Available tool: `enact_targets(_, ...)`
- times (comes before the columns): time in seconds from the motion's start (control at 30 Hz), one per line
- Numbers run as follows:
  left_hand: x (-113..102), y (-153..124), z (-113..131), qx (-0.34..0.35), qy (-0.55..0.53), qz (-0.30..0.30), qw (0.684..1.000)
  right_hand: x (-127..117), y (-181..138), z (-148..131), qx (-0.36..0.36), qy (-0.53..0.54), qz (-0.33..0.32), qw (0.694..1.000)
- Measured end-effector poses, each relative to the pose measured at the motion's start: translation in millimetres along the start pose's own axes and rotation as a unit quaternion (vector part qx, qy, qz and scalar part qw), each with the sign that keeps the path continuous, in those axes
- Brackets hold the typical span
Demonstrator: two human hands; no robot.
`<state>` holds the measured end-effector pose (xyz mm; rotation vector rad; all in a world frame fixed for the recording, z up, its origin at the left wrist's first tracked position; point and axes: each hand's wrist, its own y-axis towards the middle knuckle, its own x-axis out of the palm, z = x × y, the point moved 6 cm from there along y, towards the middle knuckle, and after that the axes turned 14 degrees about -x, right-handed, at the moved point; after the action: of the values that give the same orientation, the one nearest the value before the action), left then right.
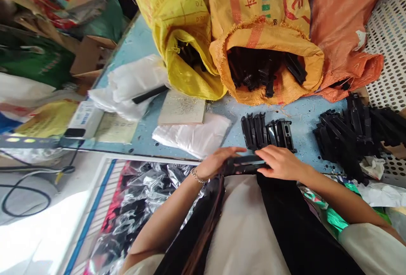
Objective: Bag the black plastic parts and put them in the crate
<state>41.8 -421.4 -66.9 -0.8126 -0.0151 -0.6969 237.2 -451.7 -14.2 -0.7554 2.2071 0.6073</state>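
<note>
Close to my body, at the table's front edge, a black plastic part [245, 164] with a long slot is held level between both hands. My left hand [217, 163] closes on its left end, and a bracelet circles that wrist. Around the right end are the fingers of my right hand [279, 163]. Just beyond, a short row of similar black parts [260, 131] lies side by side on the blue table [306, 116]. To the right rises a loose heap of black parts [345, 131]. What the parts belong to I cannot tell.
A yellow sack [187, 13] and an orange sack [260, 30] lie with open mouths showing black parts. A red-orange sack [342, 25] is beside them. White plastic bags [196, 135] lie under a board [182, 108]. Below left, a crate holds clear-wrapped black pieces [142, 199].
</note>
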Motion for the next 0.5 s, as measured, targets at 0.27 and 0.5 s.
enact_targets(0.27,-94.2,-3.0,1.4,0.165,0.422,0.456,0.766,29.3,-5.8,42.9,0.252,0.453,0.203,0.831)
enact_targets(0.5,-122.2,-1.2,4.0,0.158,0.224,0.394,0.877,53.4,19.7,16.4,0.244,0.558,0.22,0.762)
